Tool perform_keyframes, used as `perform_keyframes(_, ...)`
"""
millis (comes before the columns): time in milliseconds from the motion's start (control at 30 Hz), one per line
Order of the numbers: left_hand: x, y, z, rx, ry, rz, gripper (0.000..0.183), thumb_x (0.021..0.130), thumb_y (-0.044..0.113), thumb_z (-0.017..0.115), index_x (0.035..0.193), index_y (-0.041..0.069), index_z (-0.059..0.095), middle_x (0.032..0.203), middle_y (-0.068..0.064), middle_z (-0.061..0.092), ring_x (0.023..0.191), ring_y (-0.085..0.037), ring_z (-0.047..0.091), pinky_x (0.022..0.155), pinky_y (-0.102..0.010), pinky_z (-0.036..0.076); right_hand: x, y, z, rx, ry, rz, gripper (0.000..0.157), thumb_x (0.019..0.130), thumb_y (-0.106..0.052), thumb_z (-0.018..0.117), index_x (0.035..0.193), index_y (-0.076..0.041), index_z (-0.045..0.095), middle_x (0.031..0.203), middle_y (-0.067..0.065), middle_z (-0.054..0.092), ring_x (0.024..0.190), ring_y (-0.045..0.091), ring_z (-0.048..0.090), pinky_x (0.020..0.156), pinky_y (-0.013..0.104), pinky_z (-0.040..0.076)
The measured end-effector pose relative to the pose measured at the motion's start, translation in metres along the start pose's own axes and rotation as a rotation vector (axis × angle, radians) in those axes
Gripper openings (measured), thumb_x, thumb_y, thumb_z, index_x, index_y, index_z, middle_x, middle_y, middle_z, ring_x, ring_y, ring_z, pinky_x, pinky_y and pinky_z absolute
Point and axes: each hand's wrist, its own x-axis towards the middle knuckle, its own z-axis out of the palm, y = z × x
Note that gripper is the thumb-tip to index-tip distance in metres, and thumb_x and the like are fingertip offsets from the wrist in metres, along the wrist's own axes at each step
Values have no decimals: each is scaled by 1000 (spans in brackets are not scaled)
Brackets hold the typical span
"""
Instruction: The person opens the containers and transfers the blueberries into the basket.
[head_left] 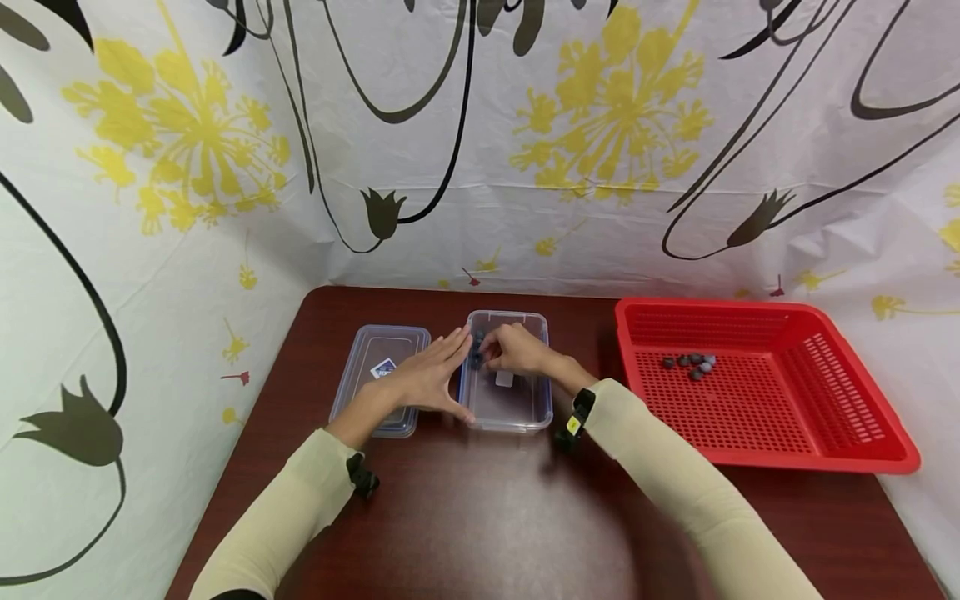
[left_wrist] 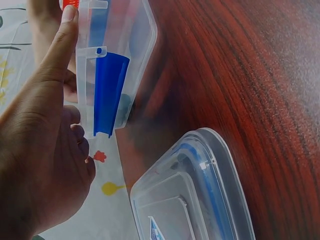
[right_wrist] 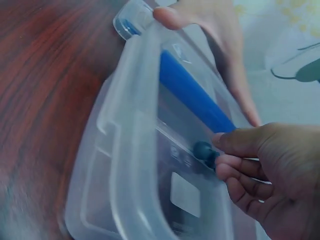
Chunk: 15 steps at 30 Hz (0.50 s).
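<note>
A clear plastic container (head_left: 510,425) stands without a lid in the middle, with a blue flap (left_wrist: 111,92) along its side. My left hand (head_left: 429,375) is at its left side, fingers straight and thumb spread toward the near corner. Inside the container is my right hand (head_left: 519,350), its fingers curled at the left wall. The right wrist view shows a dark blueberry (right_wrist: 203,150) beside the fingertips, and another dark one pinched between thumb and fingers, partly hidden. Several blueberries (head_left: 477,340) lie along the container's left wall.
Left of the hands sits a second clear container (head_left: 381,421) with its lid on. A red basket (head_left: 757,458) at the right holds several blueberries (head_left: 696,374). Patterned white cloth (head_left: 480,217) hangs behind the dark wooden table (head_left: 450,517).
</note>
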Motion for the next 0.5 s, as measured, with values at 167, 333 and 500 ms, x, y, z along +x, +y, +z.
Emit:
perform_keyframes(167,-1,0,0,-15,-8,-11,141,79,75,80,169,1,0,177,-14,-11,165,-29,-6,133,-47,6,5,4,12,-33,0,30,23,88,-9,86,107,2,80,96,10,79,85,19,76,78,29,63)
perform_keyframes(333,0,-2,1,-9,-6,-10,141,79,75,79,169,1,0,177,-13,-12,164,-27,-7,133,-46,6,7,6,20,-57,20,40,24,87,-11,88,106,0,80,94,10,79,82,18,75,74,28,62)
perform_keyframes(500,0,-2,2,-11,-3,-6,140,79,75,79,169,0,2,177,-14,-12,165,-28,-6,133,-47,7,8,5,28,-46,46,47,21,86,-9,88,103,0,80,91,9,79,78,17,75,71,28,62)
